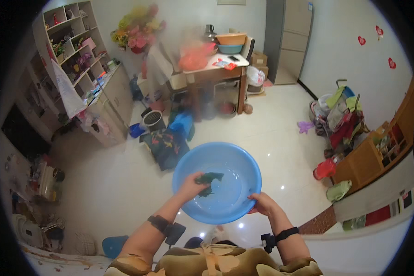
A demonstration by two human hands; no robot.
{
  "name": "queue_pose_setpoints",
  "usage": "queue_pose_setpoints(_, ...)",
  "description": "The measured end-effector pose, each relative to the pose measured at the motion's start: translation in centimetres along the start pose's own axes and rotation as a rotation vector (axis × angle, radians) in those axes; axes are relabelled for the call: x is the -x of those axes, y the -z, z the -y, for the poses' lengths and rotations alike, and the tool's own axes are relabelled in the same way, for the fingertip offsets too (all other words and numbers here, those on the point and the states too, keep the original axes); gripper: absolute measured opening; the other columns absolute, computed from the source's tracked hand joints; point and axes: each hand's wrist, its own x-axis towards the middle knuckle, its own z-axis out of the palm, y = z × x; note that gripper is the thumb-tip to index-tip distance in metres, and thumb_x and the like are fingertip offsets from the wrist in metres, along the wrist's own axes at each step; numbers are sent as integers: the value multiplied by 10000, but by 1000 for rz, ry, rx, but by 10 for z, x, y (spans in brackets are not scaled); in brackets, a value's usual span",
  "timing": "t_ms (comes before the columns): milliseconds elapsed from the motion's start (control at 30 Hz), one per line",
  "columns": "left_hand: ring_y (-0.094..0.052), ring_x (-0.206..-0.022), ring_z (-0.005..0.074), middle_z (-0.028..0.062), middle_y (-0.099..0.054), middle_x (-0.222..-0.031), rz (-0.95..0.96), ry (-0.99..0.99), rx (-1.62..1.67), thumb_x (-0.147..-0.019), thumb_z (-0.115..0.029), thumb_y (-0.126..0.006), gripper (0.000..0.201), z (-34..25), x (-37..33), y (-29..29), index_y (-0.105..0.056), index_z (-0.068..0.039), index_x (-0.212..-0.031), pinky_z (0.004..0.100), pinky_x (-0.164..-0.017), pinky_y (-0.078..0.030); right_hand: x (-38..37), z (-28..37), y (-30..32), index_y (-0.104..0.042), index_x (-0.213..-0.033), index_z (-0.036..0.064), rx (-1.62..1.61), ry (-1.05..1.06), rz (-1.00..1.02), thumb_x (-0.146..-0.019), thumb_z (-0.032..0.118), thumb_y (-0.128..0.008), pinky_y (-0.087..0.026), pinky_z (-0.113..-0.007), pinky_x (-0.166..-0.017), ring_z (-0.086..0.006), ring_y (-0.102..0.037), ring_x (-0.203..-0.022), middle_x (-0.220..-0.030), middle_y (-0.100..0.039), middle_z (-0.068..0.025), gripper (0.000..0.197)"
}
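A large round light-blue plastic basin point(216, 214) is held in front of me, above the tiled floor. My right hand point(264, 204) grips its right rim, thumb over the edge and fingers mostly hidden beneath. Inside the basin, my left hand point(192, 186) is closed on a limp dark green piece point(210, 177), like wet cloth or a leaf; its exact kind is unclear. Parts of it hang out past my fingers. The basin's bottom looks wet and shiny. Dark straps circle both my forearms.
A dark patterned cloth-like bundle point(165, 146) and a bucket point(153, 121) stand beyond the basin. Farther back is a table point(244, 60) with stacked basins point(231, 39). Heaped clothes point(342, 119) and a wooden cabinet point(361, 158) line the right. A shelf unit point(108, 117) stands left.
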Motion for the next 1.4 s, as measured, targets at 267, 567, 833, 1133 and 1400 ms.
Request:
queue_pose_setpoints(267,-598,-757,151,83,-616,-884,137,-56,-125,-719,-79,-678,361,-52,-163,-33,-565,-14,-1055,269,-662,-501,-42,77,86,-391,-1199,-28,-18,79,-145,-773,179,-477,-535,-392,-635,-310,-596,-847,-1042,-548,-193,481)
queue_pose_setpoints(567,-601,-800,158,109,-620,-915,697,-202,-209,-701,-130,-696,437,-108,-356,-194,-543,6,-1088,283,-671,-501,2,88,207,-408,-1192,-14,-386,127,-467,-784,167,-498,-533,-368,-642,-259,-602,-854,-1011,-571,-158,455)
queue_pose_setpoints(833,-578,-889,188,120,-603,-976,1252,-448,-412,-663,-194,-743,544,-192,-391,-418,-523,10,-1116,302,-767,-474,90,55,250,-441,-1132,-20,-682,429,-922,-774,221,-540,-539,-329,-542,-233,-630,-666,-874,-606,-138,442)
queue_pose_setpoints(1133,-578,-881,184,109,-604,-967,1674,-477,-392,-697,-184,-721,491,-279,-324,-627,-527,-6,-1111,294,-767,-471,180,-9,312,-439,-1208,9,-905,589,-1239,-791,279,-534,-532,-366,-654,-275,-596,-886,-1085,-555,-161,507)
queue_pose_setpoints(1400,-572,-849,154,84,-608,-928,2010,-663,-457,-708,-164,-710,439,-314,-243,-790,-538,-12,-1082,282,-727,-473,254,-20,341,-450,-1195,11,-1179,708,-1489,-820,229,-508,-520,-379,-709,-262,-584,-926,-1100,-553,-150,437)
